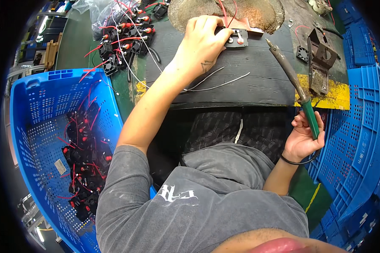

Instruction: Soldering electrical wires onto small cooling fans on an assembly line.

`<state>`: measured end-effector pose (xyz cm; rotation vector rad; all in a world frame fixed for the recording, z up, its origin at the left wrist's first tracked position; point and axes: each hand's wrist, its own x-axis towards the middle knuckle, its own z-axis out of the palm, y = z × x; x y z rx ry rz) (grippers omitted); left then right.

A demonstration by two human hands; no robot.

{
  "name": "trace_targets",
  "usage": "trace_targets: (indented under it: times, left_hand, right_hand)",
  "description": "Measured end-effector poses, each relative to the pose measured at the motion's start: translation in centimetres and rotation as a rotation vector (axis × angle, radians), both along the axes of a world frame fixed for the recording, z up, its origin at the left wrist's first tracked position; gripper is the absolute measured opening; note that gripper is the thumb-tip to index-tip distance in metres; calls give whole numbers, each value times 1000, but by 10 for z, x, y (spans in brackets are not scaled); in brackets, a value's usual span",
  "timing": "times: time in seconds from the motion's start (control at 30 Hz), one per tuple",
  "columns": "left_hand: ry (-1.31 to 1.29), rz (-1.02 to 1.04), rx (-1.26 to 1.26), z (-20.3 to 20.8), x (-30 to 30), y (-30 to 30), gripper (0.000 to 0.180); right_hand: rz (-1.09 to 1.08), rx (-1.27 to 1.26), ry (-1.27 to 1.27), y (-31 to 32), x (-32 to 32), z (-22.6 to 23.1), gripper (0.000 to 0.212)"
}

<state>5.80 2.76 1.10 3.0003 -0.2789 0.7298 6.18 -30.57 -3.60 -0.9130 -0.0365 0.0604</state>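
Note:
At the far middle of the bench, my left hand (204, 36) is closed on a small black board (237, 39) with metal terminals. Its fingertips press along the board's near left side, and part of the board is hidden under them. Red wires (224, 10) rise just behind it. A soldering iron (292, 74) with a green handle sits in my right hand (304, 137), at the bench's front right. The iron points up and to the left, its tip apart from the board. Thin silvery wire (223, 82) lies across the dark mat (257, 67) beside my left forearm.
Several small black fans with red wires (135, 44) cluster at the back left. A blue crate (63, 76) at the left holds more wired parts (86, 168). A rusty metal stand (321, 59) stands right of the iron, near a small fan (302, 53). Blue crates (346, 139) line the right.

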Motion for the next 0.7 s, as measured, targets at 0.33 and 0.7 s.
trace_targets:
  times: [0.33, 0.7]
  left_hand:
    - [51, -21, 38, 2, 2, 6, 43]
    - [150, 126, -266, 25, -62, -13, 26]
  right_hand:
    - [2, -6, -1, 0, 0, 0, 55]
    - [32, -25, -19, 3, 4, 1, 57]
